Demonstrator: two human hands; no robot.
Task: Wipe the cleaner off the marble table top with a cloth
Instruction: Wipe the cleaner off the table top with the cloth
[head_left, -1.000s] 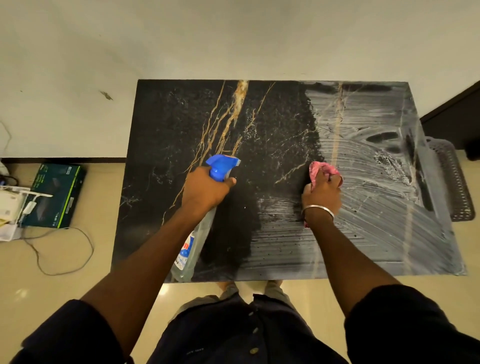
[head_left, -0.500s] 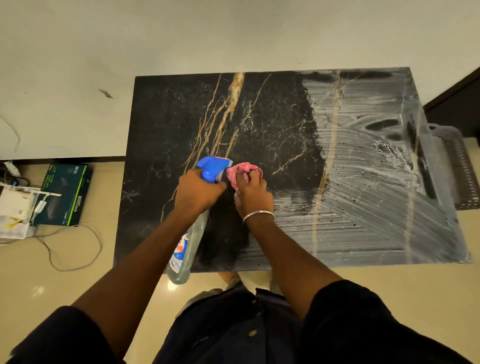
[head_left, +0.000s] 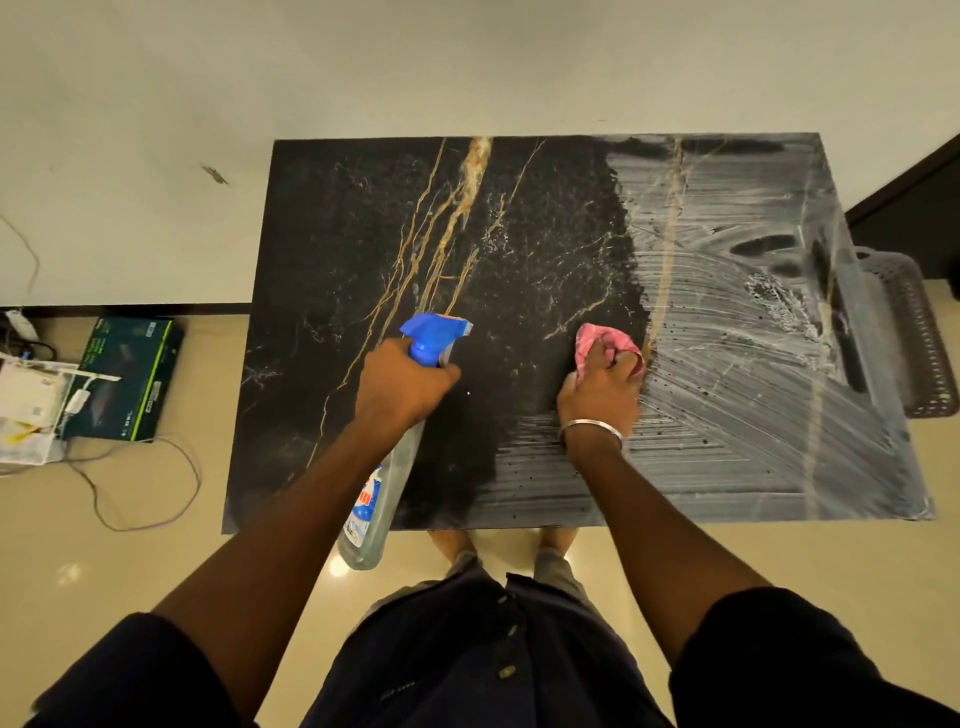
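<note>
The black marble table top with gold veins fills the middle of the view. Its left half is dark and bare; the right half carries white streaks of cleaner. My right hand is closed on a crumpled pink cloth and presses it on the marble at the edge of the streaked area. My left hand grips a clear spray bottle by its blue trigger head, holding it above the table's near edge.
A dark plastic basket stands beside the table's right edge. On the floor to the left lie a dark green box, papers and a loose cable. A white wall runs behind the table. My feet show under the near edge.
My right hand swept the pink cloth left to the spray bottle's head, then back right to the border of the streaked area. My left hand and the bottle stayed in place.
</note>
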